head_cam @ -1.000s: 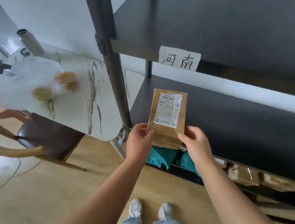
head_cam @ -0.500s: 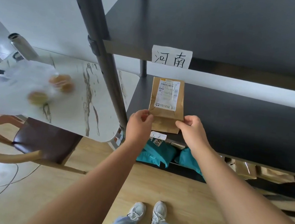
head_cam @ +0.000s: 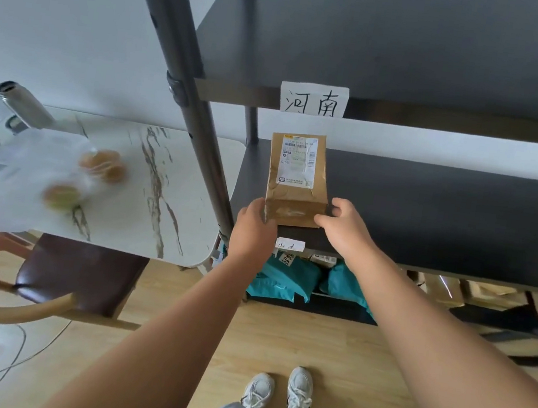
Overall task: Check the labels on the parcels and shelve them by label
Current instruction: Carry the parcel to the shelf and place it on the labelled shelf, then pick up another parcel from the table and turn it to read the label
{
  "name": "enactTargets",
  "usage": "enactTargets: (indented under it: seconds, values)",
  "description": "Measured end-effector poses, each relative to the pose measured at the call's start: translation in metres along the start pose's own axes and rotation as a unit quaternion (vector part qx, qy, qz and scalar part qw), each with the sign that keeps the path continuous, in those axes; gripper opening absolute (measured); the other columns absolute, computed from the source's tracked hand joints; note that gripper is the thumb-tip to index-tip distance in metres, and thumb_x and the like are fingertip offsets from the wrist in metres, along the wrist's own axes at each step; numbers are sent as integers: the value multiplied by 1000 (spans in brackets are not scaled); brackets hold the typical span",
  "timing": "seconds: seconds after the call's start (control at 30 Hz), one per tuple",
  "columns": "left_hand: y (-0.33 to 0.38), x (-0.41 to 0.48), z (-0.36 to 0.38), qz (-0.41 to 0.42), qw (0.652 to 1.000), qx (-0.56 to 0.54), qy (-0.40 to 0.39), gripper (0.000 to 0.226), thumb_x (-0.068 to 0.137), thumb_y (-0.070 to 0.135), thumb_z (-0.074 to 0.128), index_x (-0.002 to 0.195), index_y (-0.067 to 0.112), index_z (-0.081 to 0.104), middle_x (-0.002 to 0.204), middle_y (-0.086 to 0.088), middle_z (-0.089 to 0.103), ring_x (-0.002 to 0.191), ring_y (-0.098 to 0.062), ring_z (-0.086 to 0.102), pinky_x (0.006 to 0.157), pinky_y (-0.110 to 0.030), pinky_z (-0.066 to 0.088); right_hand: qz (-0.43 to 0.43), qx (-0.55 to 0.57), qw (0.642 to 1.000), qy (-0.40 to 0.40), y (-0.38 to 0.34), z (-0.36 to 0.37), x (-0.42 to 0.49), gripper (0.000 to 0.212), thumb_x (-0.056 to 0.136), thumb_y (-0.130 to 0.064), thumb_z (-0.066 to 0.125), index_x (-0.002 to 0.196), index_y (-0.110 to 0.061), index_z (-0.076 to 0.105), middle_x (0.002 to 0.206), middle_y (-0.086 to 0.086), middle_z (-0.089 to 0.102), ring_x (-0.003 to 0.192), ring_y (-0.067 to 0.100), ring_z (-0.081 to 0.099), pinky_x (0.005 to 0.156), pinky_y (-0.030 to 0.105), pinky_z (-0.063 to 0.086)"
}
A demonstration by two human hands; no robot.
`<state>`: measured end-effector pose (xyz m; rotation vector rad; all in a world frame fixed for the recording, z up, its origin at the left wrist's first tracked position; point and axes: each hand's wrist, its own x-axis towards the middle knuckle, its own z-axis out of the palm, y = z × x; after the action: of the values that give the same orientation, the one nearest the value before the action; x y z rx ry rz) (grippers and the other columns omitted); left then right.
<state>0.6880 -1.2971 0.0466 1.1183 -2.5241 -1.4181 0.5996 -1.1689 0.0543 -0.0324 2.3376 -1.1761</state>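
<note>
Nearest the camera, two pale lace-up sneakers [head_cam: 279, 392] stood on the light wooden plank floor [head_cam: 310, 341], directly below the dark grey metal shelving unit [head_cam: 449, 212] that serves here as the landmark. Two bare forearms reached up from there toward the front edge of the unit's middle shelf. The left hand [head_cam: 251, 232] was curled against the near-left corner of a brown kraft-paper parcel with a white printed shipping label [head_cam: 295, 176], its fingers closed on that corner. The right hand [head_cam: 344, 224] was at the near-right corner, fingers half spread and loosely bent, the fingertips touching the parcel's edge rather than gripping it. The parcel lay flat on the middle shelf at its left end, near the front edge, label facing up. Below that shelf, on the unit's lowest level, lay teal plastic mailer bags [head_cam: 285, 275], with brown cardboard packages [head_cam: 476, 295] farther right. A small white paper tag [head_cam: 289, 244] was fixed to the middle shelf's front lip, its writing too small to read. Left of the unit stood a white marble-patterned table [head_cam: 159, 188] with a blurred clear plastic bag of round buns [head_cam: 67, 175], and a brown-seated wooden chair [head_cam: 78, 274] under it. Above the parcel, on the upper shelf's edge, hung a white paper sign handwritten 河南 [head_cam: 313, 100].
</note>
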Motion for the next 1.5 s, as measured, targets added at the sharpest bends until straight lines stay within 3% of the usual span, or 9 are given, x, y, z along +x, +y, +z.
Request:
enactTargets:
  seconds: [0.27, 0.4, 0.6, 0.7, 0.83, 1.0, 1.17, 1.33, 1.5]
  values:
    - [6, -23, 23, 80, 992, 74, -68, 49, 96, 18, 47, 145, 24, 45, 141, -5, 49, 102, -25, 65, 81, -40, 58, 0, -42, 996, 78, 28, -18, -31, 53, 98, -22, 56, 148, -19, 41, 151, 5, 46, 130, 24, 50, 90, 29, 40]
    - [18, -38, 55, 125, 972, 119, -157, 51, 97, 18, 45, 148, 23, 42, 146, -2, 48, 124, -21, 54, 90, -29, 44, 30, -53, 990, 126, 60, -38, -58, 51, 97, -22, 58, 146, -18, 45, 144, 6, 51, 109, 22, 58, 84, 31, 48]
    - [59, -87, 120, 232, 928, 164, -240, 47, 100, 20, 48, 147, 23, 43, 144, -4, 49, 118, -23, 58, 90, -28, 47, 83, -74, 971, 213, 125, -93, -108, 47, 96, -25, 59, 141, -17, 48, 130, 9, 61, 109, 25, 64, 75, 29, 48]
    - [87, -121, 161, 303, 893, 200, -266, 47, 99, 20, 48, 146, 22, 44, 146, -6, 48, 120, -28, 57, 97, -41, 50, 109, -79, 958, 253, 158, -131, -132, 47, 96, -21, 61, 140, -17, 49, 132, 8, 58, 116, 25, 61, 83, 31, 51]
    - [121, -171, 227, 372, 851, 233, -289, 45, 99, 25, 50, 144, 26, 44, 146, -4, 49, 122, -25, 57, 95, -40, 54, 143, -80, 947, 278, 213, -187, -162, 52, 95, -23, 62, 145, -20, 45, 142, 4, 52, 127, 23, 54, 96, 35, 49]
    - [166, -247, 316, 393, 830, 236, -318, 48, 100, 26, 47, 148, 26, 40, 152, -2, 43, 121, -23, 57, 82, -28, 47, 157, -64, 939, 301, 302, -276, -208, 53, 94, -19, 61, 145, -16, 47, 142, 8, 51, 126, 25, 52, 103, 38, 45]
    - [201, -309, 382, 424, 806, 219, -350, 46, 99, 26, 50, 145, 23, 45, 142, -2, 51, 123, -17, 54, 96, -32, 45, 195, -12, 926, 322, 371, -347, -256, 55, 96, -18, 59, 148, -16, 42, 149, 8, 41, 133, 26, 46, 107, 43, 42]
    - [232, -351, 449, 430, 801, 198, -367, 44, 99, 29, 49, 142, 22, 49, 140, -3, 53, 120, -21, 57, 97, -41, 51, 219, -17, 915, 340, 414, -411, -280, 55, 98, -24, 55, 150, -20, 39, 152, 4, 39, 129, 24, 51, 99, 36, 45]
    - [270, -359, 515, 447, 787, 211, -370, 45, 101, 30, 46, 144, 19, 47, 143, -3, 49, 122, -19, 56, 93, -30, 44, 223, 6, 907, 357, 444, -471, -266, 54, 98, -26, 55, 150, -22, 39, 152, 2, 39, 126, 24, 53, 93, 35, 47]
